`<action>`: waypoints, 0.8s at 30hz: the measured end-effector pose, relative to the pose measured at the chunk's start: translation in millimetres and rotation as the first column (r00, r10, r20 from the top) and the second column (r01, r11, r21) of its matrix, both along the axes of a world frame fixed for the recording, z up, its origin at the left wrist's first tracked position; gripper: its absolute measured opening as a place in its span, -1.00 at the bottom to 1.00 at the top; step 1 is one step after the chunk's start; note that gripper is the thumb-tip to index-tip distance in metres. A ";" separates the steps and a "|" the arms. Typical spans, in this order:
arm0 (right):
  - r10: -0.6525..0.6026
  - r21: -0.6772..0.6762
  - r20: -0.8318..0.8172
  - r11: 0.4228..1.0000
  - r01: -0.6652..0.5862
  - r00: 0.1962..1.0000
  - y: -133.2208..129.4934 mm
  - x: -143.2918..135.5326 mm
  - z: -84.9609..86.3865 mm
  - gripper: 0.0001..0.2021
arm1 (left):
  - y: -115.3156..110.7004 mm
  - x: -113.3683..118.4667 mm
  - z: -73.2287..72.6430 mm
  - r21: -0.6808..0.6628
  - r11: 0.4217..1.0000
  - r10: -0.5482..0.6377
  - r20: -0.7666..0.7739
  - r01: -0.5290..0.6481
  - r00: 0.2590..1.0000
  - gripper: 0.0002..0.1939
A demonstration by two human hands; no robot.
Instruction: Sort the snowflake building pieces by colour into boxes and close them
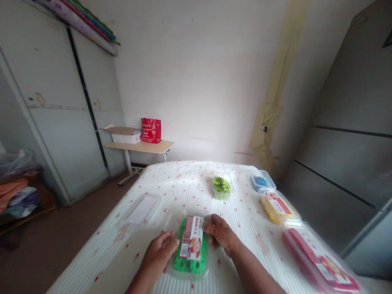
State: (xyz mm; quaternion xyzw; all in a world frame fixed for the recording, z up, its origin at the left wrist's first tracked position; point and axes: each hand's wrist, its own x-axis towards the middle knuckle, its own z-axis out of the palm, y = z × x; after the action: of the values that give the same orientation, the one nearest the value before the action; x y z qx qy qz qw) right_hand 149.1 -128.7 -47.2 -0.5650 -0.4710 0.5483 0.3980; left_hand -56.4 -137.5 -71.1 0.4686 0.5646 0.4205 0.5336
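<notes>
A clear plastic box with green contents and a printed label lies in front of me on the bed-like surface. My left hand grips its left edge, thumb against the rim. On the opposite side my right hand has its fingers closed on the upper right edge. To the left lies a clear plastic lid with a pale label. Farther off stands a box of light green pieces, which seems to be without a lid.
Along the right edge are clear boxes with blue, yellow and pink contents. White ribbed cloth with red spots covers the surface. A small table with a red bag stands at the back left.
</notes>
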 end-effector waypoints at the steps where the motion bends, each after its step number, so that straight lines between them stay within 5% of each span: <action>1: -0.004 -0.004 0.004 1.000 0.004 1.000 -0.7 0.0 -0.1 -0.75 | -0.4 -0.9 1.7 -0.009 1.000 -0.015 -0.006 0.015 1.000 -0.56; 13: -0.063 0.021 0.009 0.998 0.063 0.998 -14.3 4.0 -1.3 -0.61 | -0.2 -4.3 -3.3 0.048 0.996 -0.074 -0.127 0.081 0.989 -0.53; 24: 0.065 0.147 0.091 0.986 -0.078 0.994 -67.6 15.8 -2.6 -0.66 | -25.0 11.7 23.3 0.098 0.988 -0.108 -0.105 0.118 0.989 -0.65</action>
State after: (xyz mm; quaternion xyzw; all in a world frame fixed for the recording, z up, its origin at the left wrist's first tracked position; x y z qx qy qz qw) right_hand 164.8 -196.3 -49.9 -0.5391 -0.5476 0.5005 0.3987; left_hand -44.7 -162.5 -47.8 0.5472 0.5404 0.3946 0.5028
